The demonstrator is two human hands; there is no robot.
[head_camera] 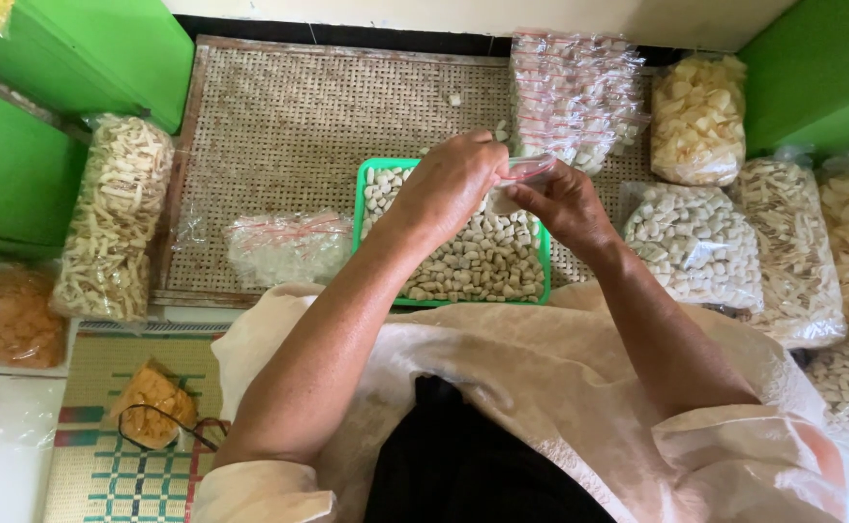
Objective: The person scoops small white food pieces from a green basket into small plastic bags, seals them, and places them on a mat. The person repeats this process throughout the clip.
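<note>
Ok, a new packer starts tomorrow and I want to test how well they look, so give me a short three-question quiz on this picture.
1. True or false: both hands meet at one small clear zip bag.
2. What colour is the tray of pale cracker pieces below the hands?
3. Where does the stack of filled small bags lie? A) far right of the tray B) on the patterned mat C) inside the tray

Key: 1 true; 2 green; 3 A
</note>
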